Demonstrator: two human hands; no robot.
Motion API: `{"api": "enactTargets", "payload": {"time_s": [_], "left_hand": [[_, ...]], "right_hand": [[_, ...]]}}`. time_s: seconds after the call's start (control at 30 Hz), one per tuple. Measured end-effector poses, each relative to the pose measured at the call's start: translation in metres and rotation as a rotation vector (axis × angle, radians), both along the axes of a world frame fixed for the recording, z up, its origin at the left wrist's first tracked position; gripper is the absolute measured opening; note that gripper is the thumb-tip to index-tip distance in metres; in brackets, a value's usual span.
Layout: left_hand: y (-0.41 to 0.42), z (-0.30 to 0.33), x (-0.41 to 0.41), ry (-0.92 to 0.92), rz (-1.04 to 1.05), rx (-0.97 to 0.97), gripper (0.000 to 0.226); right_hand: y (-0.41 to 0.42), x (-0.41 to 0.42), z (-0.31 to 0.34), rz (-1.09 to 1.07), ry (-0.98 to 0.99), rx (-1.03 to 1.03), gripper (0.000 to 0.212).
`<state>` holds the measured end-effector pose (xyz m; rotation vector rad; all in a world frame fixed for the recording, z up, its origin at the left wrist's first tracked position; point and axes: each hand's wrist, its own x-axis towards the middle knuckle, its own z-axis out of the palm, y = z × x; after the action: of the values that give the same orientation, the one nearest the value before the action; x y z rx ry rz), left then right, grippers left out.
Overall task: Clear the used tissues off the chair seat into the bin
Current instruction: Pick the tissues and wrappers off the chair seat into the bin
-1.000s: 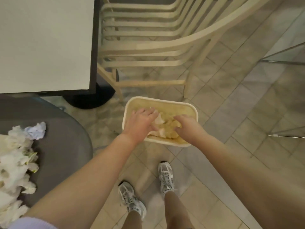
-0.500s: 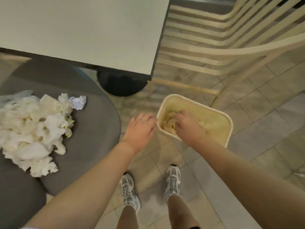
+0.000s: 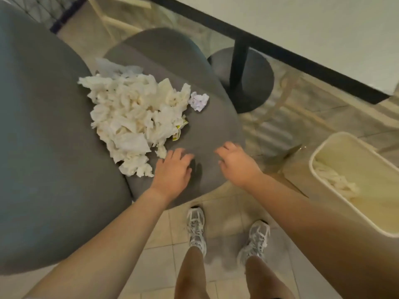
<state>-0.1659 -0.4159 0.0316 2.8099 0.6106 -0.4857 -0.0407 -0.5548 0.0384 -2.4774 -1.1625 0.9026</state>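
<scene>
A pile of crumpled white tissues point(image 3: 131, 119) lies on the grey chair seat point(image 3: 207, 130), with one bluish-white paper ball point(image 3: 199, 101) at its right edge. My left hand point(image 3: 173, 169) hovers over the seat just right of the pile's near end, fingers relaxed and empty. My right hand point(image 3: 236, 162) is over the seat's front right edge, fingers loosely bent, holding nothing. The cream bin point(image 3: 321, 156) stands on the floor at the right with tissues point(image 3: 336, 180) inside.
The grey chair back point(image 3: 43, 147) fills the left. A white table point(image 3: 323, 39) with a black edge and a round black base point(image 3: 254, 83) stands beyond the seat. My feet in white trainers point(image 3: 196, 225) stand on the tiled floor.
Both hands have left the bin and swung left over the chair seat. The view turned left, so the bin now sits at the right edge and the tissue pile is central.
</scene>
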Motion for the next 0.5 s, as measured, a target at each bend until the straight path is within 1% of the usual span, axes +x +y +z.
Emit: {"api": "enactTargets", "payload": {"time_s": [0.13, 0.27, 0.4, 0.5], "left_hand": [[0.035, -0.018, -0.039, 0.072, 0.161, 0.071, 0.048], [0.055, -0.037, -0.064, 0.132, 0.335, 0.062, 0.053], [0.074, -0.055, -0.071, 0.081, 0.441, 0.047, 0.051], [0.083, -0.065, -0.066, 0.035, 0.498, -0.016, 0.047]], "right_hand": [[0.048, -0.027, -0.014, 0.073, 0.034, -0.034, 0.034], [0.088, -0.048, -0.025, 0.168, 0.063, -0.066, 0.046], [0.129, -0.058, -0.032, 0.235, 0.07, 0.007, 0.054], [0.161, -0.061, -0.037, 0.342, 0.002, 0.051, 0.059]]}}
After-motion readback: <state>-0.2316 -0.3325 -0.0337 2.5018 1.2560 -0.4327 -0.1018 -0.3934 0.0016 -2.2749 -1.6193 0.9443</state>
